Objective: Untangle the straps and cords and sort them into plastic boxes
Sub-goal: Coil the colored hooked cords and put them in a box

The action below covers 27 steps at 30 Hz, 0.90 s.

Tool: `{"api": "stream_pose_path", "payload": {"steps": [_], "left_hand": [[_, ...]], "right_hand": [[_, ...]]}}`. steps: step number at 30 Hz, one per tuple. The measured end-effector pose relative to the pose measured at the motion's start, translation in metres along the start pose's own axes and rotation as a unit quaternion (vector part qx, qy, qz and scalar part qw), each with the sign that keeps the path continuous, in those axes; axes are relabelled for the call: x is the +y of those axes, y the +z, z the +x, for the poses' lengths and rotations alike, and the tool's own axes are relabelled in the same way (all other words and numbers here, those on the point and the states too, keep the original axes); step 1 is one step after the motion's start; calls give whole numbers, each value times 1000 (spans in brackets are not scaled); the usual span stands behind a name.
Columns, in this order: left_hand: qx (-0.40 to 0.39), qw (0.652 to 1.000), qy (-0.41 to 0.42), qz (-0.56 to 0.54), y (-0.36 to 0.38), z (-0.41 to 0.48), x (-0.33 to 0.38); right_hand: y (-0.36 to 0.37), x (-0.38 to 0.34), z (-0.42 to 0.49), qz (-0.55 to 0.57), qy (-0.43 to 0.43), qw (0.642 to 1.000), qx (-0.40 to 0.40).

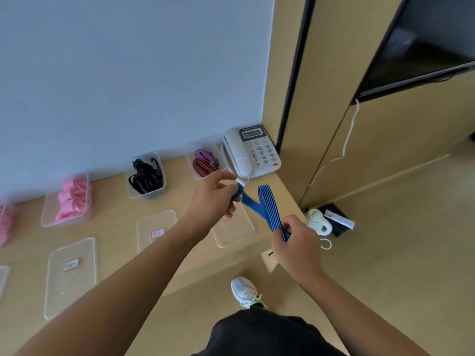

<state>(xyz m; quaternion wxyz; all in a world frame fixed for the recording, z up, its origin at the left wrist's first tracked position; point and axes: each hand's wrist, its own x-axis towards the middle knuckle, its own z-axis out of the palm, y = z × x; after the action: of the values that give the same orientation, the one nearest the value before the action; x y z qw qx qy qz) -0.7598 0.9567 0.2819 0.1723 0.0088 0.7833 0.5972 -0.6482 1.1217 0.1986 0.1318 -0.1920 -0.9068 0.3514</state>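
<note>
Nearest me, the right hand [298, 250] pinches one end of the blue striped flat strap [268, 206]. It runs up-left, folded in a V, into the left hand [214, 197], fingers closed on the other end, above the bench [113, 214] and the clear empty plastic box [232, 232].

The telephone [253, 151] at one o'clock shows digits 1 to 9 on its keypad. Red-bordered labels on two lids [157, 233], [71, 264] at nine o'clock carry writing too blurred to read.
</note>
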Motion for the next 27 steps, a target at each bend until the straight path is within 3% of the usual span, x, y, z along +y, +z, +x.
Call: {"api": "stream_pose_path", "payload": {"steps": [3,6,10,14,22,27], "left_hand": [[-84,992,-3,-90,16,-14,21],[-176,959,-40,-217,34,-28,40],[-213,933,-57,-284,51,-43,59],[-181,937,-61,-293,67,-48,74],[-94,938,-58,-329,94,-51,89],[-38,948,-35,-315,106,-51,93]], "right_hand": [[-25,11,-28,2,-6,1000,1],[-49,16,-39,-25,-21,999,26],[-86,-10,-30,154,-47,982,96],[-104,-30,-14,247,-134,954,100],[-125,-18,18,242,-216,945,45],[-134,-17,43,242,-191,951,-5]]}}
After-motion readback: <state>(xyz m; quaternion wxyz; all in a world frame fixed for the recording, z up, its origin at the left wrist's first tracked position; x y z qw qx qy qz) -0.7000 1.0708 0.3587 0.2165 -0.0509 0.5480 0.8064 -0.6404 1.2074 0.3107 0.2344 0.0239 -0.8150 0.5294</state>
